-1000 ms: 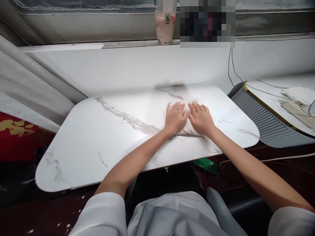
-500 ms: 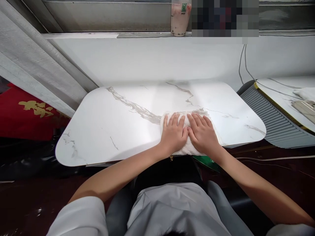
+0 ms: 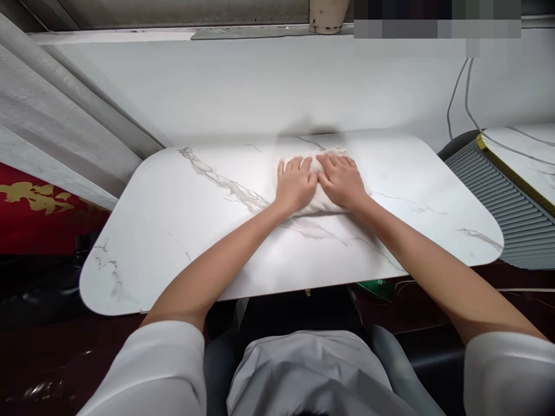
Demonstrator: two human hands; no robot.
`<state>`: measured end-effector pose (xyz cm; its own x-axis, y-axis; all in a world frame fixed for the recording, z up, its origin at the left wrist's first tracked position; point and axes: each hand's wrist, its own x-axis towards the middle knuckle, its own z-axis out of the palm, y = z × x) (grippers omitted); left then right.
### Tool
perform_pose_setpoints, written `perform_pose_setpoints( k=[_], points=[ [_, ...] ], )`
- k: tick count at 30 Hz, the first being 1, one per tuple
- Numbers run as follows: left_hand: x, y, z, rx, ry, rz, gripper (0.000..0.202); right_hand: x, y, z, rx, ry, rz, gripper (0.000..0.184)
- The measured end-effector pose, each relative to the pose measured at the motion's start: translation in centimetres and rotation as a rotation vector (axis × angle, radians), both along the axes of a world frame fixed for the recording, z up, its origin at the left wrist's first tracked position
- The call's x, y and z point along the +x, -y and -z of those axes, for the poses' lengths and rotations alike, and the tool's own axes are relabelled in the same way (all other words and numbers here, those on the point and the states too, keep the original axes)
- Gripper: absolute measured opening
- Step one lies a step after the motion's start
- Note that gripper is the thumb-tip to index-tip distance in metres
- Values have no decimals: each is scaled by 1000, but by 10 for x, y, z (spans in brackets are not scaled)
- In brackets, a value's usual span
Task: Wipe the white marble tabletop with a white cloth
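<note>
A folded white towel (image 3: 323, 202) lies on the white marble-patterned tabletop (image 3: 143, 231), towards its back edge. My left hand (image 3: 296, 186) presses flat on the left part of the towel, fingers stretched forward and slightly spread. Beside it, my right hand (image 3: 342, 180) rests flat on the towel's right part, its fingers also extended. The two thumbs nearly meet in the middle. Both palms cover much of the cloth, and neither hand is wrapped around it.
A white wall (image 3: 217, 86) rises behind the tabletop. On the ledge above stands a plastic drink cup (image 3: 327, 17). A grey curtain (image 3: 65, 104) hangs at left near a red cloth-like item with gold print (image 3: 39, 199). Cables (image 3: 468, 92) and a ribbed grey-sided table (image 3: 520, 202) are at right.
Both hands have pushed the towel away from the front edge towards the back of the tabletop. The camera view has tilted down a little.
</note>
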<state>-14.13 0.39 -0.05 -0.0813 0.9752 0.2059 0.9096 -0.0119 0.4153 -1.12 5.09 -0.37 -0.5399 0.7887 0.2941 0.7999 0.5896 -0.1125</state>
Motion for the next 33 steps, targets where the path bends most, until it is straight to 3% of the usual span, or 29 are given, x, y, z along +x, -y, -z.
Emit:
perform_pose_setpoints(
  k=[8,13,17,20,25,33],
  points=[
    [-30,-75,3,53,47,-18,41,-33,-78,13,15,-23,35,52],
    [-41,-101,4,59,45,-16,39,-43,-109,17,36,-39,28,57],
    [-45,-111,3,57,35,-12,39,-47,-117,17,47,17,70,57],
    [-44,-110,4,56,18,-10,40,-49,-114,14,46,91,96,57],
    [-40,-95,3,58,-8,-19,42,-45,-96,12,33,6,59,54],
    [-31,-29,2,37,6,18,44,-31,-22,7,-20,-16,40,54]
  ],
)
